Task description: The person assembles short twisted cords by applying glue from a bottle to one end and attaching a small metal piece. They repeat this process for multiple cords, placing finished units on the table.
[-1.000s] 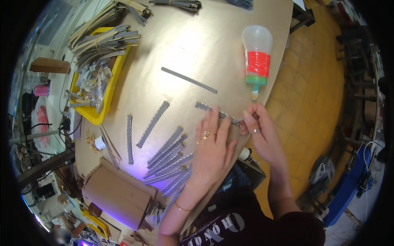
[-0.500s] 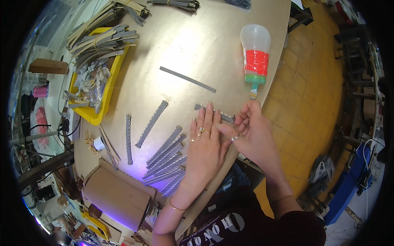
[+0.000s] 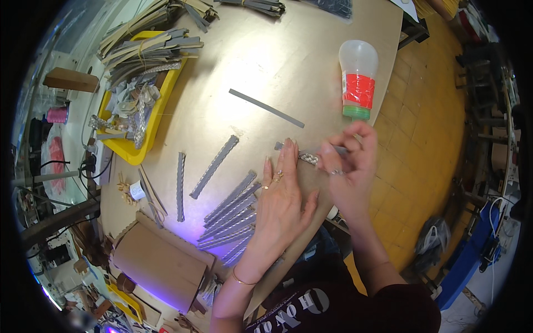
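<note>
My left hand lies flat near the table's right edge. Its outstretched fingertips press on a braided strip, silvery and plaited, with a grey end showing beyond the fingers. My right hand pinches a grey strip at the braid's right end, raised a little off it; the fingers partly hide where the two meet. Left of my hands, several grey strips with braided edges lie fanned out. Two similar strips lie apart, a longer one and a narrower one. A plain grey strip lies farther up.
A clear squeeze bottle with red wrap and green cap lies beyond my right hand, near the table edge. At left, a yellow tray holds scraps and bundled strips. A brown cardboard roll sits at the near left.
My right hand has lifted and bent the grey strip back, uncovering silvery braid beside my left fingertips. My left hand stays flat on the strip. The whole view has shifted slightly.
</note>
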Motion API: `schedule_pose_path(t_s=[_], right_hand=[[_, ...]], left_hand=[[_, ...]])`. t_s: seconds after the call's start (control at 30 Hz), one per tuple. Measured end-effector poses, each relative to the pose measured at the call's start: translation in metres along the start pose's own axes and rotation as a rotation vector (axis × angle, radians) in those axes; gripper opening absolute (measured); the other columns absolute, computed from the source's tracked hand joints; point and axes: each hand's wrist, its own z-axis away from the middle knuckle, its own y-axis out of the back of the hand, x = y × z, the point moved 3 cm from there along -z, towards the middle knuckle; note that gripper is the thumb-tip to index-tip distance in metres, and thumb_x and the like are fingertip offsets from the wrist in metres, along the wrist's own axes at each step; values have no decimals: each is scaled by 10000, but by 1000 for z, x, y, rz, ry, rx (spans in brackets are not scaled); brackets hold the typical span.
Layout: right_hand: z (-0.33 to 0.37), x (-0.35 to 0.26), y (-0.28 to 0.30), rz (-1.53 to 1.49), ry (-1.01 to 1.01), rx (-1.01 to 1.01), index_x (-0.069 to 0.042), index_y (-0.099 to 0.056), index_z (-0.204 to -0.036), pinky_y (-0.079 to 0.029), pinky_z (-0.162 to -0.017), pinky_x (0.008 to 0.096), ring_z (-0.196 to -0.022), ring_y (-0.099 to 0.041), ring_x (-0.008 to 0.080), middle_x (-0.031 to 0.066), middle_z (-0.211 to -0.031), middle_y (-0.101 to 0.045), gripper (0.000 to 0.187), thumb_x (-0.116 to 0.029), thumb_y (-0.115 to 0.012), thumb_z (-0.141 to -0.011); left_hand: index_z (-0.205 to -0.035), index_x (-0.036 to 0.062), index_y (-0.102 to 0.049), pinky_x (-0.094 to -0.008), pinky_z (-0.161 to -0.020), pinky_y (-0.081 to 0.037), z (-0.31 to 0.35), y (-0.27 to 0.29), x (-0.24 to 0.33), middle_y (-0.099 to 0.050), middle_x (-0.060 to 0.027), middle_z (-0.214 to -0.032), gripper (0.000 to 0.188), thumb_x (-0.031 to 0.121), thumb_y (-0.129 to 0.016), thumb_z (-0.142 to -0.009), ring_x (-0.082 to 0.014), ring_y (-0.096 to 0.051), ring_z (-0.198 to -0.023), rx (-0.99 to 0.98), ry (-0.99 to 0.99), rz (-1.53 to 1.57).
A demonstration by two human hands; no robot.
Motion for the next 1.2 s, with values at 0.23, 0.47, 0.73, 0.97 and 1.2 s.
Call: schedule_pose_path(t_s=[0.23, 0.47, 0.73, 0.97, 1.2], right_hand=[[16, 10, 45, 316, -50, -14, -6, -477, -994, -488, -609, 206, -690, -585, 66, 53, -766, -600, 235, -37, -684, -888], [26, 14, 46, 376, 99, 33, -2, -485, -953, -489, -569, 235, -623, -586, 93, 67, -725, -609, 248, -64, -711, -871], [32, 24, 44, 418, 226, 58, -24, -466, -962, -500, -564, 254, -591, -589, 112, 72, -707, -624, 285, -53, -726, -850], [36, 27, 42, 495, 220, 28, -28, -439, -932, -473, -623, 240, -672, -534, 86, 47, -773, -583, 290, -12, -717, -849], [37, 29, 41, 551, 287, 47, -42, -463, -936, -487, -617, 256, -662, -561, 107, 50, -770, -593, 307, -16, -743, -813]], left_hand=[[-1485, -91, -152, -533, -1184, -176, 0, -6, 3, -300, -273, -1523, 825, 165, -617, -854, -421, -310, -1410, -55, 36, -50], [-1465, -65, -243, -533, -1179, -182, 0, -6, 4, -305, -250, -1531, 692, 133, -567, -887, -408, -292, -1424, -62, 44, -93], [-1431, -44, -334, -529, -1178, -182, 1, -8, 5, -303, -238, -1540, 618, 141, -574, -892, -398, -291, -1431, -65, 48, -147], [-1440, -42, -334, -520, -1182, -176, 0, -9, 5, -296, -238, -1543, 619, 161, -566, -902, -390, -291, -1433, -88, 47, -185], [-1434, -6, -386, -525, -1183, -166, 0, -5, 4, -268, -250, -1552, 596, 175, -575, -899, -412, -285, -1429, -137, 21, -180]])
